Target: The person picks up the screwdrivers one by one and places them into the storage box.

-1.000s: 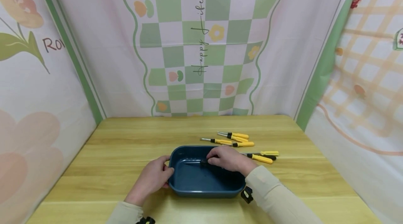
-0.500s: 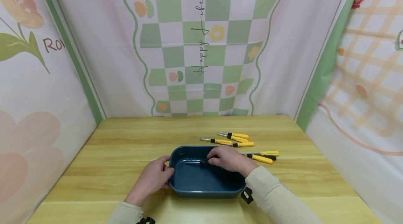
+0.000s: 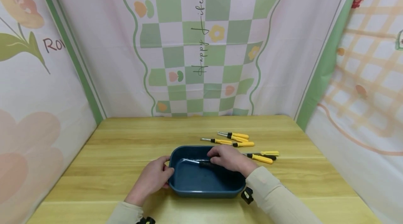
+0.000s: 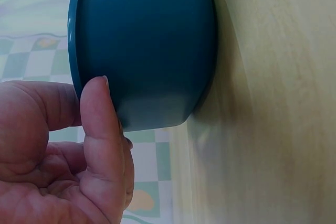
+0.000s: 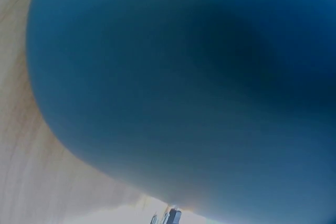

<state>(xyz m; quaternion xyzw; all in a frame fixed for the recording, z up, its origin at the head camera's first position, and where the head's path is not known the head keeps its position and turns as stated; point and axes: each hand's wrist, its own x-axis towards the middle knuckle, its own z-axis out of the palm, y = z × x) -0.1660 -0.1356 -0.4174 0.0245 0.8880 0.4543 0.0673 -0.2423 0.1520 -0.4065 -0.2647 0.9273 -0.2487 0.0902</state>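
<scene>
A dark blue deep tray [image 3: 206, 193] with rounded corners stands on the table. My left hand [image 3: 154, 176] grips its left end, the digits at the rim and outer wall [image 4: 147, 40]. Inside the tray, a screwdriver [image 3: 206, 164] with a black handle and bare metal shank lies with its tip toward the far left corner. My right hand [image 3: 231, 159] hovers over the handle with relaxed fingers, hiding its rear end. The handle's front shows below the thumb. In the right wrist view the tray wall [image 5: 157, 103] fills most of the picture, and the hand is out of sight.
Behind the tray lie several yellow-handled screwdrivers [image 3: 247, 144] with black collars. Right of it rest another yellow-handled screwdriver [image 3: 262, 159], a lighter yellow one [image 3: 270, 153] and a black handle [image 3: 271, 157]. The wooden table [image 3: 132, 129] ends at a patterned cloth backdrop [image 3: 201, 91].
The black-handled screwdriver has tilted, its tip shifting toward the tray's far side, and more of its handle shows below my right fingers. The right hand has eased off it; the left keeps its place.
</scene>
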